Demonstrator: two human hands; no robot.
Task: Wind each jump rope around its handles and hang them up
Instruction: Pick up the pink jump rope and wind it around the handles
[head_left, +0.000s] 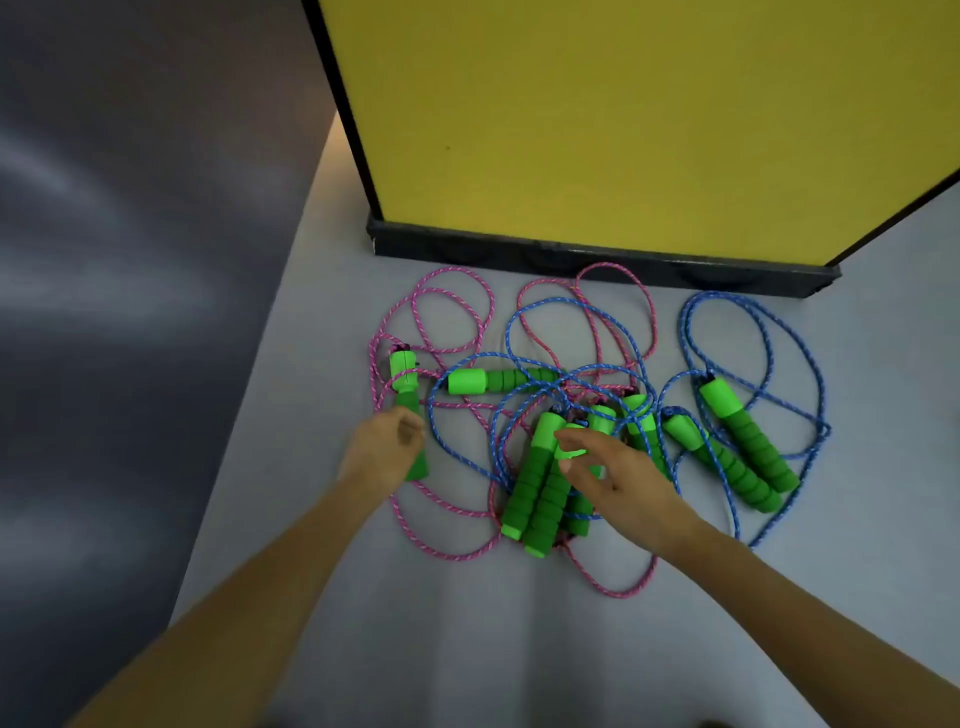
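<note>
Braided pink ropes (451, 269), blue ropes (684, 317) lying tangled on grey surface (415, 623). Left hand (387, 441) gripping ribbed green foam handle (404, 384), its long axis pointing away. Right hand (618, 478) spreading loose fingers over handle cluster (524, 493).

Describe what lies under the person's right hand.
Green handles and blue rope poke out beneath the right hand. Its palm hides the rest of them.

The left hand (382, 447) hid the middle of one green handle (404, 382); the yellow panel (623, 130) ran beyond the top edge.
</note>
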